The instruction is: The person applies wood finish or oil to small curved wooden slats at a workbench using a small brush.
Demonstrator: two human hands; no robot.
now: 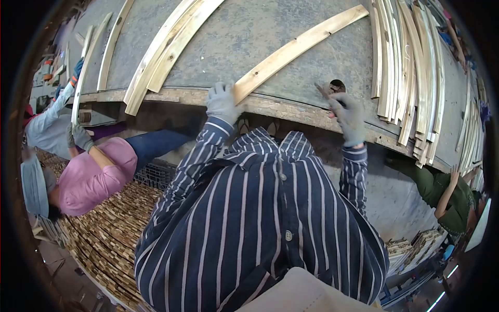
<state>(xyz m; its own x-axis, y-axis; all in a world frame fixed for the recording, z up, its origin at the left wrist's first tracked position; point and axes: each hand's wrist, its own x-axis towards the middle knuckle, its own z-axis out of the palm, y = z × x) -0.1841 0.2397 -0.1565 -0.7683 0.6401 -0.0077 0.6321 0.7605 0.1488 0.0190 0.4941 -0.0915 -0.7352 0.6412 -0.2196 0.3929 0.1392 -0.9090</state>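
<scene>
My left hand [222, 104], in a grey glove, is closed on the near end of a wooden strip [299, 50]. The strip lies slantwise on the grey tabletop [249, 31], its far end toward the upper right, with dark knots along it. To the right, at the table's front edge, my gloved right hand [347, 117] is closed round a tool [322, 92] with a dark pointed tip and a bit of red near the fingers. Just beyond the tool is a dark round hole [337, 86] in the tabletop.
Wooden strips [171, 47] lie on the table's left part; a larger bundle [410, 78] lies at the right, overhanging the edge. A person in pink [93, 182] and another in light blue are at left, a person in green [452, 197] at right. Stacked wood [114, 234] fills the lower left.
</scene>
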